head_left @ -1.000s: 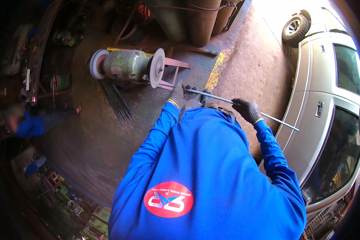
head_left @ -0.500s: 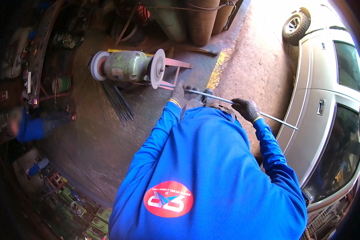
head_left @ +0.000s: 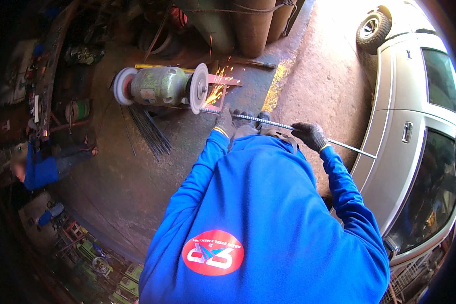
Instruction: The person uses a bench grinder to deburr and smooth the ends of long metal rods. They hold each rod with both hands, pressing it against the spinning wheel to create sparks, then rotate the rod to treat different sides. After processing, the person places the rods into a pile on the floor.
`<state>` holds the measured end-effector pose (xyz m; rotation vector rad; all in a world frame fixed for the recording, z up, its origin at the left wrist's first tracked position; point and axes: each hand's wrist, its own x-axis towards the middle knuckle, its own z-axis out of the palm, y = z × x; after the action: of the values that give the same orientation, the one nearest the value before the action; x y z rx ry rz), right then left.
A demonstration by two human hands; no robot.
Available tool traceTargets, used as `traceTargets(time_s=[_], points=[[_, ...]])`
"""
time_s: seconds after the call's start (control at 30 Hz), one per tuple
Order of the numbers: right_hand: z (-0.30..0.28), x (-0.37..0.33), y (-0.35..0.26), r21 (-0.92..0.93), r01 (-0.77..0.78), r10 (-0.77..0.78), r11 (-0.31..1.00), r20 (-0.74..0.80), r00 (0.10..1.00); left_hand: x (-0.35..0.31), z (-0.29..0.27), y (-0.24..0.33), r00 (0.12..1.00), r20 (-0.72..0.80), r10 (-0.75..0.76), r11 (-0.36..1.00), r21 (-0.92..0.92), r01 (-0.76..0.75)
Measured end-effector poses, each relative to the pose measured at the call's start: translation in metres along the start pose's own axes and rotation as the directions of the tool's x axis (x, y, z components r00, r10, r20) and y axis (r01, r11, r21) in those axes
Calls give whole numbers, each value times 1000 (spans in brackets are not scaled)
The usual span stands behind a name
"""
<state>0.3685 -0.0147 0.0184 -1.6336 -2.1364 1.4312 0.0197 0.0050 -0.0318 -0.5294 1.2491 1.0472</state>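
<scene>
A long ribbed steel rebar [head_left: 268, 122] runs across in front of me, gripped in both gloved hands. My left hand [head_left: 225, 121] is closed round it close to the bench grinder [head_left: 159, 85], which has a green motor body and a wheel at each end. The bar's left end meets the lower edge of the right-hand grinding wheel [head_left: 199, 89], and orange sparks [head_left: 219, 92] fly up from there. Farther along, my right hand [head_left: 311, 136] is closed on the same bar, whose free end reaches toward the silver vehicle.
A silver vehicle [head_left: 390, 142] stands close on my right. Several thin dark rods [head_left: 149, 133] lie on the floor below the grinder. Large cylinders [head_left: 253, 30] stand at the back. At far left is a person in blue [head_left: 43, 167]; machinery [head_left: 99, 263] lines the lower left.
Sparks have appeared at the right grinding wheel, where the bar's left end now touches. The bar and both hands have shifted slightly left. The person at far left has moved an arm.
</scene>
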Motion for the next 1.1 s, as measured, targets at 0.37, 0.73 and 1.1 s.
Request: traceTargets(time_s=[0.37,0.73,1.1], points=[[-21,15,-15,226,-251,172,941,319,932,2,2,1,998,-53,35,999,19,-34],[-24,50,44,388,-653,75,650,823,563,12,0,0,999,6,31,996,-85,-30],[-38,-6,-10,450,-632,185,631,703,686,3,16,-21,998,-47,28,993,-112,-33]])
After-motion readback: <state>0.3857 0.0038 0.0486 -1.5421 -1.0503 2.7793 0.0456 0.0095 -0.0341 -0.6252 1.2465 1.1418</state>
